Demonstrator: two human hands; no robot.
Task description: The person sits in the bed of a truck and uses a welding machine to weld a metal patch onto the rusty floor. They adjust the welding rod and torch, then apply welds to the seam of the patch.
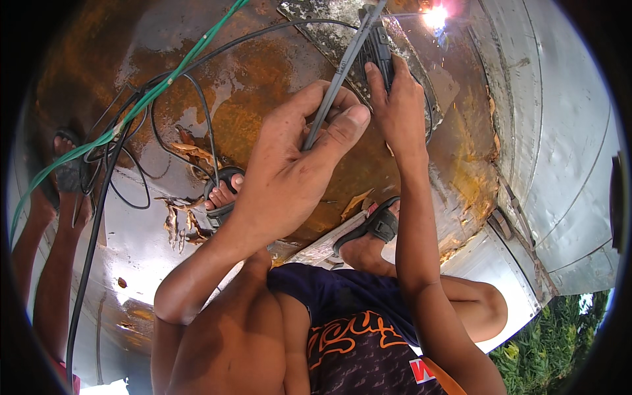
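Note:
Pinched between the thumb and fingers of my left hand point(296, 155) are a few grey welding rods point(343, 71), slanting up to the top edge. My right hand point(399, 108) is closed around a dark electrode holder point(380, 47), farther off and partly hidden behind the rods. A thin electrode runs right from the holder to a bright welding arc point(435, 18), with glare over the spot it meets. Beneath the holder lies a worn, speckled metal plate point(322, 36). A black cable point(263, 29) leads left from the holder.
Rusty, wet-looking sheet metal point(243, 72) lies under my sandalled feet. A curved silver metal wall point(559, 131) rises at right. A green cable point(191, 62) and tangled black wires point(141, 105) cross the left side. Dry leaves point(187, 224) lie nearby. Another person's legs point(59, 250) stand far left.

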